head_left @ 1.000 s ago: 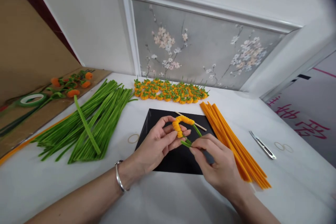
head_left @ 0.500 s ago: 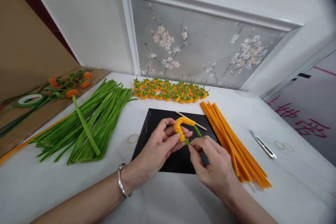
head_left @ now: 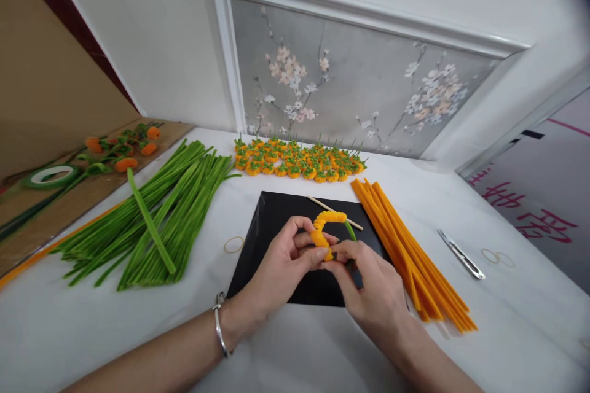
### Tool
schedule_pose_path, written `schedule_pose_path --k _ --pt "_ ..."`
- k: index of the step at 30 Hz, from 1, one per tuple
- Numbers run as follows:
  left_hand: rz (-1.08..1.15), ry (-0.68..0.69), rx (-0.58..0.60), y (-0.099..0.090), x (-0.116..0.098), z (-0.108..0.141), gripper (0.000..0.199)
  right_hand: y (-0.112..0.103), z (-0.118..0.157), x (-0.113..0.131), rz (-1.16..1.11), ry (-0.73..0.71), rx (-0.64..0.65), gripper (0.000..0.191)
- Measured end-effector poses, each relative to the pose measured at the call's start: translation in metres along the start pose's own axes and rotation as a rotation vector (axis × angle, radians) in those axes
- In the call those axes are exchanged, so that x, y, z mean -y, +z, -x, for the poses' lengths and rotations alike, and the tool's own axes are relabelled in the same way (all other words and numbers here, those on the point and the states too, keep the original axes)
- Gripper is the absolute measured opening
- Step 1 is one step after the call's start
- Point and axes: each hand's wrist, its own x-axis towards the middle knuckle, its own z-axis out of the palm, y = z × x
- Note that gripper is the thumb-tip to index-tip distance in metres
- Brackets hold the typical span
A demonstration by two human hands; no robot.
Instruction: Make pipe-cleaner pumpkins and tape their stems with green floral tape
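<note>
A coiled orange pipe cleaner (head_left: 330,217) curves in an open arc above the black mat (head_left: 276,215). My left hand (head_left: 281,261) pinches the lower part of the coil between thumb and fingers. A green pipe cleaner (head_left: 351,230) sticks out of the coil's upper right end. My right hand (head_left: 369,276) is closed at the coil's lower end, its thumb and forefinger pinched close to my left thumb; what lies between those fingertips is mostly hidden, with a bit of green beside them. A thin wooden stick (head_left: 334,212) lies on the mat behind the coil.
Green pipe cleaners (head_left: 161,221) are heaped on the left, orange pipe cleaners (head_left: 410,252) on the right. Several small orange pumpkins (head_left: 295,163) stand along the wall. Tweezers (head_left: 461,253) and rubber bands (head_left: 498,256) lie far right; green tape (head_left: 51,176) rests on cardboard at left.
The coil has shifted slightly right and down with my left hand. My right fingers have come up against the coil's lower end, covering the green stretch that showed there.
</note>
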Motion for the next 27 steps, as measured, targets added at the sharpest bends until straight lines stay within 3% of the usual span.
schedule_pose_path --k 6,11,14,17,27 --pt "-0.016 -0.03 -0.055 -0.009 -0.004 -0.004 0.019 -0.004 0.002 -0.006 -0.006 0.002 -0.014 0.008" --pt "0.043 -0.13 0.063 -0.019 -0.009 -0.01 0.052 -0.006 0.004 -0.007 -0.035 0.0 0.076 0.008" --pt "-0.001 -0.13 0.095 -0.022 -0.007 -0.012 0.043 -0.005 0.004 -0.005 -0.042 0.012 0.1 0.007" --pt "-0.052 -0.072 0.051 -0.021 -0.003 -0.012 0.035 -0.005 0.002 -0.002 -0.033 -0.002 0.099 0.005" --pt "-0.018 -0.001 0.008 -0.006 0.006 -0.005 0.035 -0.003 0.001 0.003 -0.077 0.03 -0.006 0.009"
